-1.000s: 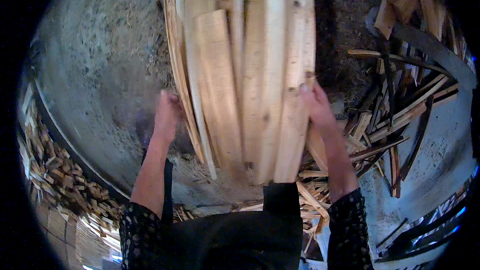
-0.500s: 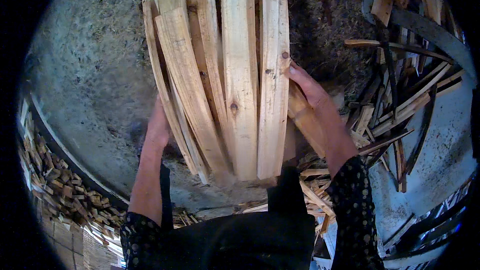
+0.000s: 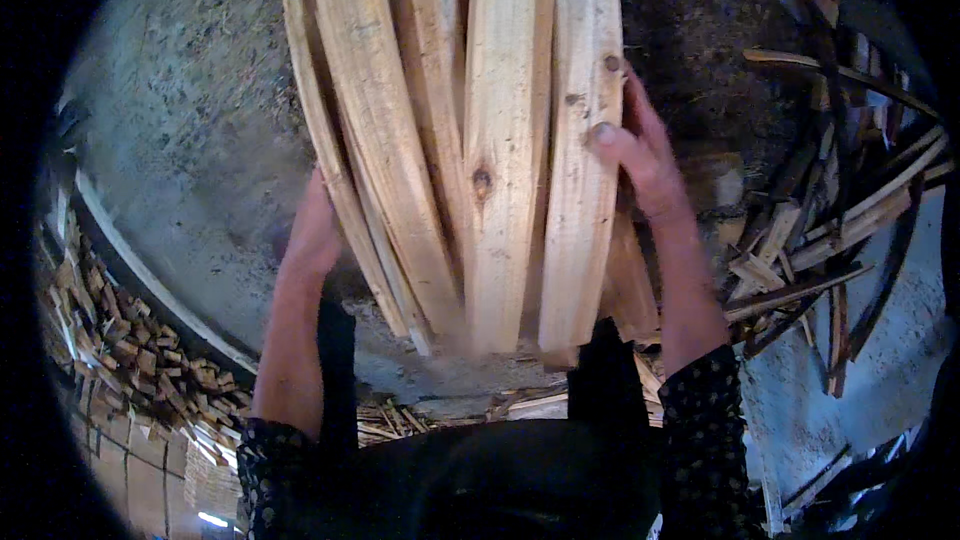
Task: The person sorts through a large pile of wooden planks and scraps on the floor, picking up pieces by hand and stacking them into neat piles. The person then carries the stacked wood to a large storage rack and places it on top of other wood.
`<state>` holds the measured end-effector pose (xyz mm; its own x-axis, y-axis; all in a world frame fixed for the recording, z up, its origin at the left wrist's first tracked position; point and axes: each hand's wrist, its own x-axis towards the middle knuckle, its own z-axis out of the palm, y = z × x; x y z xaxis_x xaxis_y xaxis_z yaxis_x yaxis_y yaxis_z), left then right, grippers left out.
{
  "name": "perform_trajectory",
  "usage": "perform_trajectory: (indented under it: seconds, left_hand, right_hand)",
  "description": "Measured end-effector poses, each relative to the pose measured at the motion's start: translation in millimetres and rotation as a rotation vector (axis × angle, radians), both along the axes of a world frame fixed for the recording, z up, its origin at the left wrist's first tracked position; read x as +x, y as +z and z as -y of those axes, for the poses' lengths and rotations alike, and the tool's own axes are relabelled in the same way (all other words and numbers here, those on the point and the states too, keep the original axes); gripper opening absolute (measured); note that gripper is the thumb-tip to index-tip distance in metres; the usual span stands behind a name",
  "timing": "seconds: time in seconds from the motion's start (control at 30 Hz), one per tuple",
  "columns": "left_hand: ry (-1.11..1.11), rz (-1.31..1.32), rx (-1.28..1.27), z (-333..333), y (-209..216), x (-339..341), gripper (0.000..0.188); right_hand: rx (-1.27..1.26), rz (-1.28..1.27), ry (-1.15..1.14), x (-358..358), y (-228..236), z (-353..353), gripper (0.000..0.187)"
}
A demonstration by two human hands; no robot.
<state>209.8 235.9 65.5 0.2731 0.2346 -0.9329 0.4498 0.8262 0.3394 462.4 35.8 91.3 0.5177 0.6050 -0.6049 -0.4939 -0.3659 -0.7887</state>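
Observation:
A bundle of long, pale sawn wood strips (image 3: 505, 130), several of them with dark knots, stretches away from me between my arms. My left hand (image 3: 318, 225) presses on the bundle's left side, its fingers mostly hidden behind the outermost strip. On the other side my right hand (image 3: 645, 145) grips the rightmost strip (image 3: 582, 170), thumb on its upper face and fingers round its outer edge. Below that hand a browner piece of wood (image 3: 628, 280) shows under the bundle.
Rough grey-brown ground (image 3: 200, 110) lies to the left. A heap of split wood scraps (image 3: 150, 340) sits at the lower left behind a pale curved edge (image 3: 150, 275). Tangled offcuts (image 3: 800, 250) lie to the right, with thin sticks (image 3: 390, 420) near my legs.
The bundle has come nearer to me and its right side has shifted right. My right hand has moved right, its thumb now over the strip's face. The left hand stays near the same place.

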Motion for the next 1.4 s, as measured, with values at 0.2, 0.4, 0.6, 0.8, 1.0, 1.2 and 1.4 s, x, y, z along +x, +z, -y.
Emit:
perform_trajectory:
  seconds: [0.2,0.4,0.6,0.8,1.0,1.2,1.4]
  left_hand:
    - [0.116,0.026,0.057,9.0,4.8,12.5,0.047]
    - [0.188,0.066,-0.07,-1.9,4.5,3.1,0.056]
    - [0.201,-0.022,-0.059,-3.1,21.6,0.1,0.056]
    - [0.112,-0.062,0.126,22.3,53.4,13.6,0.056]
    - [-0.339,-0.063,0.34,64.1,109.4,60.9,0.069]
    - [-0.267,0.176,0.428,82.5,111.3,63.4,0.09]
    - [0.049,0.092,0.258,77.0,55.2,20.0,0.071]
  right_hand:
    - [0.117,-0.142,-0.075,8.2,-20.2,5.6,0.082]
    - [0.204,-0.137,-0.108,-0.1,-30.2,8.6,0.077]
    - [0.367,-0.093,-0.124,-3.0,-28.0,6.1,0.078]
    - [0.291,0.004,-0.022,-3.8,-32.9,11.6,0.077]
    - [0.17,-0.123,0.063,5.4,4.0,27.2,0.076]
    - [0.105,-0.158,0.088,-6.1,12.9,37.6,0.068]
    - [-0.027,0.16,0.143,-26.1,16.6,15.6,0.076]
